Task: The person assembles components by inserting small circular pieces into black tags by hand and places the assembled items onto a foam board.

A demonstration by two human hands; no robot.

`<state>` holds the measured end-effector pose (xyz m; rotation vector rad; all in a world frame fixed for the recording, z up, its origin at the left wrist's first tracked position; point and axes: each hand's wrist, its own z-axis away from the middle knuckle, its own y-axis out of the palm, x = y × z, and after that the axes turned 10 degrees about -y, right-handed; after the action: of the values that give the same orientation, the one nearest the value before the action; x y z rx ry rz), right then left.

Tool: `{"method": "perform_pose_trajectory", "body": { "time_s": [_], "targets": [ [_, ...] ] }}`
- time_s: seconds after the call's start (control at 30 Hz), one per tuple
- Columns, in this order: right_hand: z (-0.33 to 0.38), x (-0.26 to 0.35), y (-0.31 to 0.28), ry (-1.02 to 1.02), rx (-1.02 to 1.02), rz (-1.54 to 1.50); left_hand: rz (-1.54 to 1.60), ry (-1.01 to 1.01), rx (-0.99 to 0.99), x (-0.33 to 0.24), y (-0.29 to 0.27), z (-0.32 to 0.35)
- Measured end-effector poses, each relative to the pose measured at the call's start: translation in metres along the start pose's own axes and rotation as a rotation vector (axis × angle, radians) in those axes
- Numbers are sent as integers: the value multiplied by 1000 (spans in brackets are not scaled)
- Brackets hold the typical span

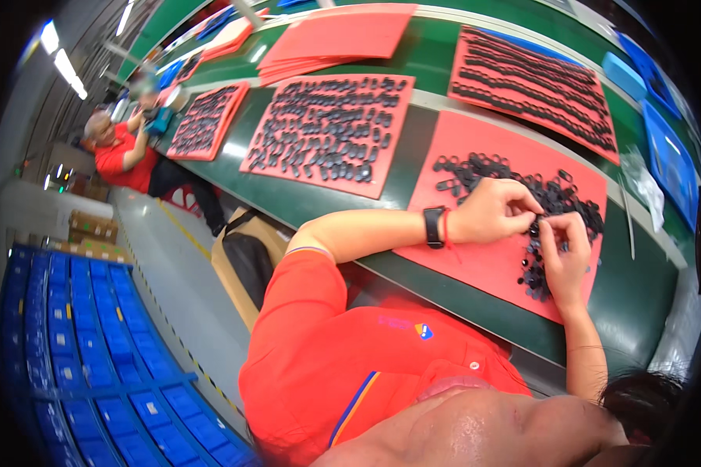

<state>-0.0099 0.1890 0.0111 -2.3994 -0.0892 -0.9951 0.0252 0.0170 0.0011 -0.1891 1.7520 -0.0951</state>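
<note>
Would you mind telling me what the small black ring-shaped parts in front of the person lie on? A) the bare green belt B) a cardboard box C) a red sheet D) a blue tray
C: the loose black parts lie heaped on a red sheet, where both hands meet.

A factory assembly hall, shown by the long green workbench running the length of the room. Laid along that bench, red sheets covered with rows and heaps of small black parts, with blue trays at its far edge. Beside the bench, a seated worker in a red shirt at its far end, stacked blue crates and cardboard boxes across the aisle from it, and strip lights overhead.
</note>
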Motion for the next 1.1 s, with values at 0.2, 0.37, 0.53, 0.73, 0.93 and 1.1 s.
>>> {"method": "perform_pose_trajectory", "body": {
  "time_s": [0.2,0.37,0.53,0.73,0.93,1.1],
  "targets": [
    [4,-3,-5,-27,-63,46,156,-193,134,-2,7,-2],
    [4,-8,-4,12,-93,-13,275,-420,190,-6,1,-4],
    [2,-9,-7,192,-54,-145,333,-451,231,-8,-2,-8],
    [4,-16,-10,325,1,-245,286,-445,225,-2,1,-7],
    [5,-16,-11,271,38,-168,294,-448,216,0,4,-6],
    [5,-15,-10,284,19,-194,307,-439,221,-2,4,-4]
  ]
}}
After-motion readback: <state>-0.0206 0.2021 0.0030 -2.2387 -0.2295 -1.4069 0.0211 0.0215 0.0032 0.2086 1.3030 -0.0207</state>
